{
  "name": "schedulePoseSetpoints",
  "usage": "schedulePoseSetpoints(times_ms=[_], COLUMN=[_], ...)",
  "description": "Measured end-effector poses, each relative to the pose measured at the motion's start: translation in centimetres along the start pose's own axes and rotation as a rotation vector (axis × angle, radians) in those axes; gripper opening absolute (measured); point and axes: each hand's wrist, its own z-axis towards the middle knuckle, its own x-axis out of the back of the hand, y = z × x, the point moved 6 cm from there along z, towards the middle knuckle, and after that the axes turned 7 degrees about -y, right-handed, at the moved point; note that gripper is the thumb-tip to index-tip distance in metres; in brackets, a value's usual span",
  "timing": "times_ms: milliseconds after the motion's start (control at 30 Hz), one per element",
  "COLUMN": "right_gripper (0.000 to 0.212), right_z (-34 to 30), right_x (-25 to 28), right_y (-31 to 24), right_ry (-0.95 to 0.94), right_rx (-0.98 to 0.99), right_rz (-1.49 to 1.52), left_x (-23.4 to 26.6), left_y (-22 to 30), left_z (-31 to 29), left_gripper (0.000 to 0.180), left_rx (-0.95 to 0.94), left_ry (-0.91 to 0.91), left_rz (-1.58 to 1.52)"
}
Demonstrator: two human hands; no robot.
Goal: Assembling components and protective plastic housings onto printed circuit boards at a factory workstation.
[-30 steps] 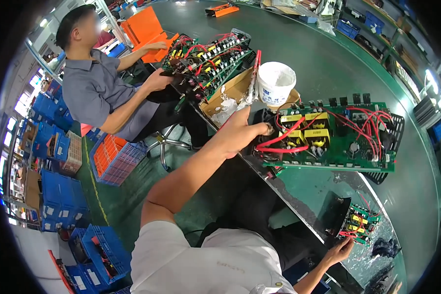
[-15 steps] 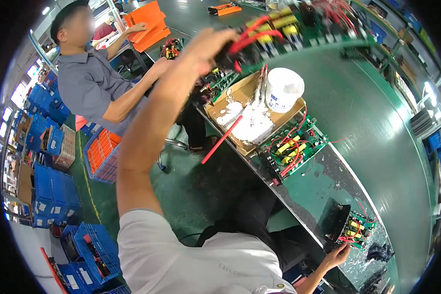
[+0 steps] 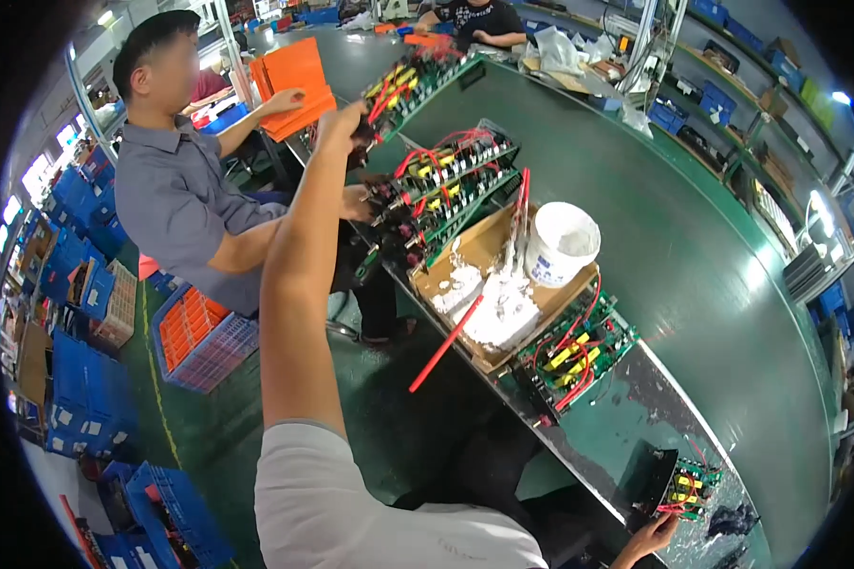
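Green and glossy, a long worktop [image 3: 702, 237] curves through a workshop with a green floor [image 3: 247, 427]. Metal shelves [image 3: 740, 123] line the right side; blue plastic crates [image 3: 90, 379] are stacked on the left. A seated co-worker in a grey shirt [image 3: 176, 161] sits at the left.

On the floor, a bluish lattice plastic basket [image 3: 228, 365] holds orange pieces [image 3: 192, 327]. On the worktop, a shallow brown cardboard tray [image 3: 484, 248] contains smeared white paste [image 3: 508, 308] and a white plastic bucket [image 3: 552, 270], coated white inside. A thin red stick [image 3: 446, 343] juts over the tray's near edge.

Beyond the tray, the person's left hand [image 3: 340, 131] is clamped on the dark end of a long green circuit board with red wires and yellow parts [image 3: 413, 90]. At lower right, the right hand [image 3: 650, 539] touches a smaller-looking green board with a black end plate [image 3: 688, 488]; whether its fingers grip cannot be told.
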Motion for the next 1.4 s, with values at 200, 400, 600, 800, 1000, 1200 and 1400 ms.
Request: schedulePoseSetpoints(times_ms=[200,400,600,800,1000,1200,1400], right_gripper=[0.04,0.042,0.043,0.044,0.043,0.043,0.045], right_z=[0.0,-0.2,0.7,0.4,0.5,0.3,-0.2], right_x=[0.0,0.6,-0.7,0.4,0.0,0.0,0.7], right_y=[-1.0,-1.7,0.6,2.0,1.1,-0.3,0.4], right_ry=[0.069,0.081,0.006,0.073,0.053,0.044,0.047], right_rx=[0.014,-0.037,-0.027,0.029,0.009,-0.016,-0.107], right_rz=[-0.063,-0.078,-0.021,-0.082,-0.087,-0.082,-0.129], left_x=[2.1,-0.9,5.2,3.8,7.8,9.1,9.0], left_y=[-3.1,-1.8,-8.5,-13.3,-16.6,-20.9,-19.6], left_z=[1.3,0.9,7.7,2.8,2.1,2.9,1.7], left_gripper=[0.027,0.032,0.042,0.038,0.041,0.057,0.055], left_rx=[0.088,0.072,0.091,0.258,0.323,0.367,0.367], left_ry=[0.017,0.009,-0.048,0.078,0.161,0.107,0.337], left_rz=[-0.053,-0.045,-0.004,0.149,0.411,0.216,0.617])
